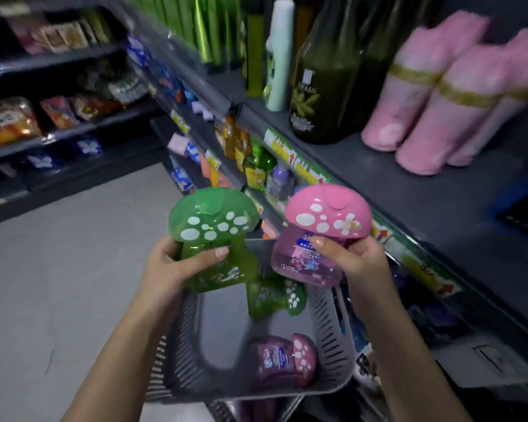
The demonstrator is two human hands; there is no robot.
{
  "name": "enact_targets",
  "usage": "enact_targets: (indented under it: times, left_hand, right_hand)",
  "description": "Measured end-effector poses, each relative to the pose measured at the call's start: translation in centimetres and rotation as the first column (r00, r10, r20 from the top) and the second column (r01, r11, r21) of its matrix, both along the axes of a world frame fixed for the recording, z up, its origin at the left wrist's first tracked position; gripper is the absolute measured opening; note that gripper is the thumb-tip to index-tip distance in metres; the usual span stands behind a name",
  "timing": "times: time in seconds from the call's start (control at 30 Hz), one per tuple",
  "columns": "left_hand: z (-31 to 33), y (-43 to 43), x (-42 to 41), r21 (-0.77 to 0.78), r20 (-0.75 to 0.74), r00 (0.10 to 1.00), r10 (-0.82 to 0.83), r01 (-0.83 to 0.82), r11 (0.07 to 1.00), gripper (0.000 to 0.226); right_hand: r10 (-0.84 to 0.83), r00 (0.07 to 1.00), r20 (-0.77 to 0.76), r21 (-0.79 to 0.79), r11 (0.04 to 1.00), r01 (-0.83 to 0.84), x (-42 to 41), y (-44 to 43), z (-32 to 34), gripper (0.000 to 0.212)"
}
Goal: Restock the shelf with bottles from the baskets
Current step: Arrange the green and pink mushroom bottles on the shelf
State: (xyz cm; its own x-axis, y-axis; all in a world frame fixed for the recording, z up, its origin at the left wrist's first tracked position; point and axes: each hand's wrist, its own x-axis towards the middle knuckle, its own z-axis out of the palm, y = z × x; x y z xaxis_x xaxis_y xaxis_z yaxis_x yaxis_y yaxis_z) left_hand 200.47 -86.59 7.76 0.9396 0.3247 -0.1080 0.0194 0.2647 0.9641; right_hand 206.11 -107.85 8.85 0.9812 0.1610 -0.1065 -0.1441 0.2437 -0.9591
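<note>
Bottles with mushroom-shaped caps are the stock to be moved. The shelf [409, 184] that is to receive them runs along the right, and its dark deck is partly taken up by tall green glass bottles [323, 86] and pink rolled towels [439, 111]. Below the hands a grey slotted basket [333, 339] is seen, in which a second green bottle [272, 296] and a purple bottle [284, 357] are left lying on their sides.

Above the basket two bottles are held upright and just apart. The green bottle [214, 239] is gripped by the left hand [171, 263], and the pink bottle [323, 236] by the right hand [357, 260]. Each hand is clamped round the narrow body under the cap, with the thumb laid across the front and the fingers curled behind.

The bodies are judged to be translucent plastic filled with liquid. They should be fairly light, stiff enough not to buckle, and smooth enough to slip. The wide caps are likely to make them top-heavy, so the body just beneath the cap is judged the safest hold. The flip lid on the crown is best left unpressed.
</note>
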Motion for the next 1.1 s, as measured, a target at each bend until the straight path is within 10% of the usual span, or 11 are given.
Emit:
enact_targets:
  times: [0.53, 1.1]
  left_hand:
    - [7.6, -7.4, -5.5, 0.016, 0.295, 0.868, -0.400, 0.414, 0.910, 0.059]
    - [10.7, -36.5, -10.7, 0.052, 0.349, 0.625, -0.698, 0.731, 0.681, 0.040]
  right_hand:
    - [-0.662, 0.723, 0.197, 0.074, 0.745, 0.663, -18.8, -7.2, 7.6, 0.053]
    - [-0.823, 0.482, 0.299, 0.045, 0.517, 0.855, -29.8, -29.3, 10.8, 0.034]
